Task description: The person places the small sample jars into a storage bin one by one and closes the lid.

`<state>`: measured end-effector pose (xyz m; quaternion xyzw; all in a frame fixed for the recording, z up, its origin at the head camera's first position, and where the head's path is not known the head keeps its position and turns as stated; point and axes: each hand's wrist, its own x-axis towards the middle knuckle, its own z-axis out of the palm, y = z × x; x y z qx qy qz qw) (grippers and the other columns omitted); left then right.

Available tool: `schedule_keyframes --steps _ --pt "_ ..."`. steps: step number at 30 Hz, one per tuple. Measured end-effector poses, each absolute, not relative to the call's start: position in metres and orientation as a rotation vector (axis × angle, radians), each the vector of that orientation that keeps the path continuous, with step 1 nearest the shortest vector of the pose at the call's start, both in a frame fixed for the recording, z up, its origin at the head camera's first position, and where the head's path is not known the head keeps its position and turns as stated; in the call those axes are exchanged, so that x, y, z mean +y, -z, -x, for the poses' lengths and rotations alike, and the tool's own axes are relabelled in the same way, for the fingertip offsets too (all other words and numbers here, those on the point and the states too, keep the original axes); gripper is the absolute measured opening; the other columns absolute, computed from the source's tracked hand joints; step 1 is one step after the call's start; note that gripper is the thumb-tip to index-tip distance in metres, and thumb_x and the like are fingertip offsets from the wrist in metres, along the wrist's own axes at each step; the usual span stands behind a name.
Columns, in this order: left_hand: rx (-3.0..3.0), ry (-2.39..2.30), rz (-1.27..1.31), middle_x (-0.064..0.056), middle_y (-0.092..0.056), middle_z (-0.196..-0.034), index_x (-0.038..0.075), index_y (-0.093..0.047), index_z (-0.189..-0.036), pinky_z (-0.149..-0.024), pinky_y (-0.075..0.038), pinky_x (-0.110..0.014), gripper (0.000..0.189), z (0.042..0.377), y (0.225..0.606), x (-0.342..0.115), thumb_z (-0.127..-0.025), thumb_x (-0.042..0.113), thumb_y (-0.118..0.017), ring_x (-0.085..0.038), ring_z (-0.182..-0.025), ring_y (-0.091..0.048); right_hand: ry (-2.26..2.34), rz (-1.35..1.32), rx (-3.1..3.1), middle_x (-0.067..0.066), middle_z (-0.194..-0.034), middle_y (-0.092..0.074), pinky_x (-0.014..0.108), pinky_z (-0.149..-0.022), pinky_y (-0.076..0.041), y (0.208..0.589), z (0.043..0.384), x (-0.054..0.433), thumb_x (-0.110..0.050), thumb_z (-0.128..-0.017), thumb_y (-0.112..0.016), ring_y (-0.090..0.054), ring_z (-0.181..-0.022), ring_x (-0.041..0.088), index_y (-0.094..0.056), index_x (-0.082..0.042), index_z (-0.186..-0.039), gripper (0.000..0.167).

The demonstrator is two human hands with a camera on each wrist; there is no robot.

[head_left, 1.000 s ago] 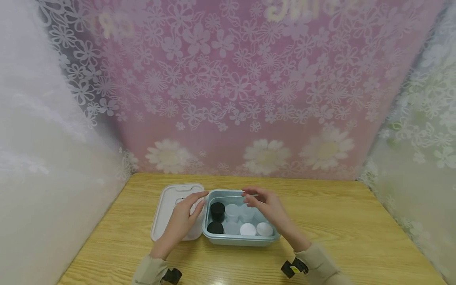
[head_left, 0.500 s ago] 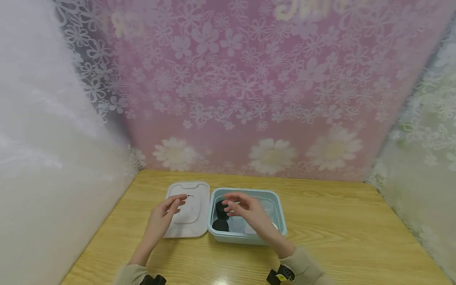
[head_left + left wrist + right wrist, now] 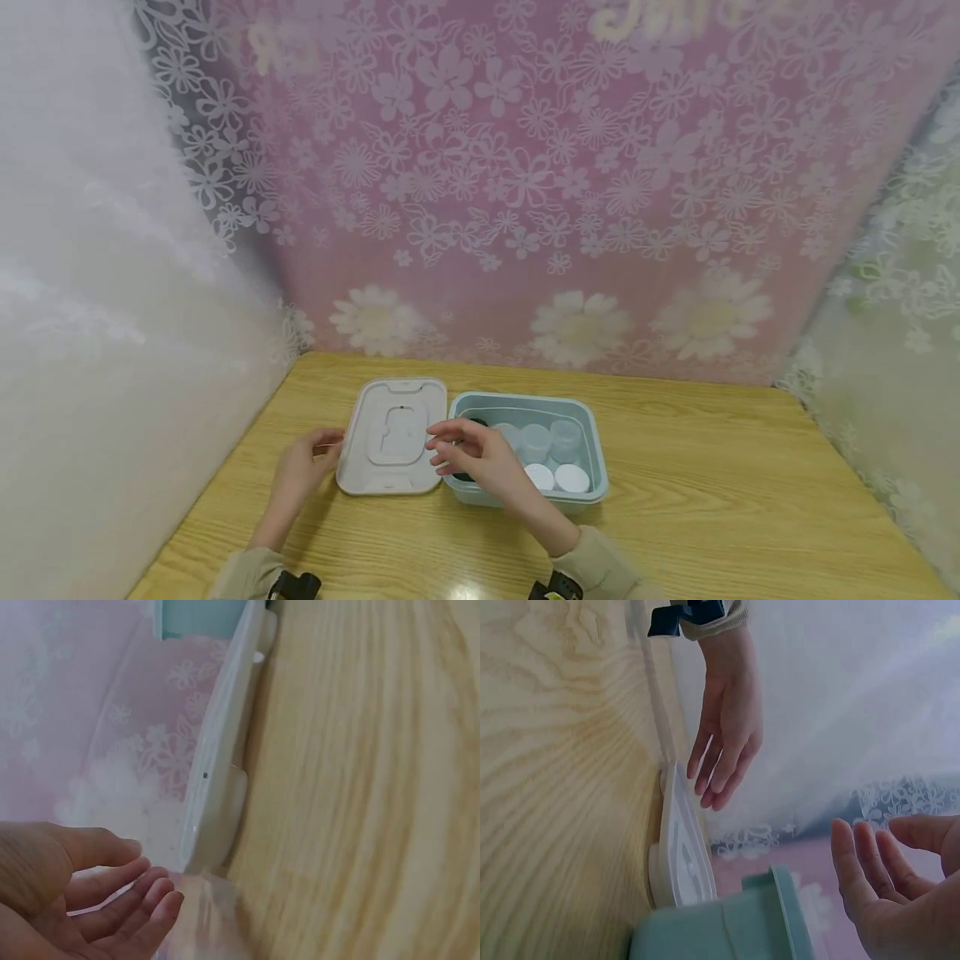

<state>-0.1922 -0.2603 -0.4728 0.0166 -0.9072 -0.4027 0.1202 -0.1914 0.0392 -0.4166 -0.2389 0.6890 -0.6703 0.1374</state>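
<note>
A pale white lid (image 3: 356, 467) lies flat on the wooden table, left of a light blue plastic box (image 3: 525, 502). My left hand (image 3: 303, 467) is at the lid's left edge, fingers loosely bent and holding nothing; in the left wrist view the fingertips (image 3: 166, 900) are right by the lid's end. Over the gap between lid and box hovers my right hand (image 3: 476, 458), relaxed and holding nothing. Inside the box stand clear jars (image 3: 536, 442) and white-capped jars (image 3: 572, 478). Dark-topped jars at its left side are mostly hidden behind my right hand.
The wooden table (image 3: 712, 483) spreads to both sides of the box. A pink flowered sheet (image 3: 450, 208) hangs along its back edge, and pale sheets (image 3: 135, 333) close off the left and right.
My left hand has moved left and down from over the lid to its left edge. My right hand has shifted left from above the box's right part. The view has turned slightly.
</note>
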Motion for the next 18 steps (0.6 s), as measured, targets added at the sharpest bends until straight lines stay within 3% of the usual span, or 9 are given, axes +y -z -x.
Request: schedule_keyframes --steps 5,8,12,18 --pt "-2.722 1.166 -0.032 -0.025 -0.072 -0.106 -0.012 -0.067 -0.117 -0.08 -0.06 -0.043 0.029 0.193 0.479 -0.262 -0.091 0.0 -0.07 -0.038 -0.094 -0.072 1.944 0.723 1.969 0.023 -0.115 -0.068 0.042 -0.084 -0.061 0.421 0.188 0.027 -0.013 -0.101 -0.063 -0.069 -0.101 0.042 -0.067 -0.003 -0.127 0.028" --pt "-2.748 1.163 -0.047 -0.023 -0.072 -0.104 -0.012 -0.068 -0.117 -0.071 -0.06 -0.035 0.032 0.192 0.481 -0.261 -0.088 -0.002 -0.073 -0.035 -0.091 -0.073 1.949 0.743 1.955 0.022 -0.112 -0.069 0.039 -0.082 -0.062 0.424 0.185 0.023 -0.011 -0.101 -0.063 -0.072 -0.095 0.03 -0.067 0.0 -0.126 0.027" --pt "-2.763 1.188 -0.074 -0.023 -0.071 -0.106 -0.012 -0.066 -0.12 -0.065 -0.057 -0.028 0.034 0.189 0.482 -0.262 -0.087 -0.004 -0.072 -0.034 -0.092 -0.073 1.95 0.732 1.938 0.019 -0.111 -0.07 0.046 -0.083 -0.061 0.428 0.181 0.019 -0.011 -0.1 -0.064 -0.073 -0.089 0.018 -0.067 0.001 -0.124 0.027" --pt "-2.774 1.214 -0.09 -0.025 -0.07 -0.107 -0.014 -0.064 -0.121 -0.066 -0.058 -0.029 0.034 0.18 0.48 -0.269 -0.088 -0.007 -0.069 -0.036 -0.093 -0.072 1.93 0.713 1.937 0.023 -0.112 -0.069 0.052 -0.086 -0.059 0.433 0.173 0.013 -0.013 -0.1 -0.065 -0.073 -0.091 0.024 -0.069 -0.001 -0.123 0.026"
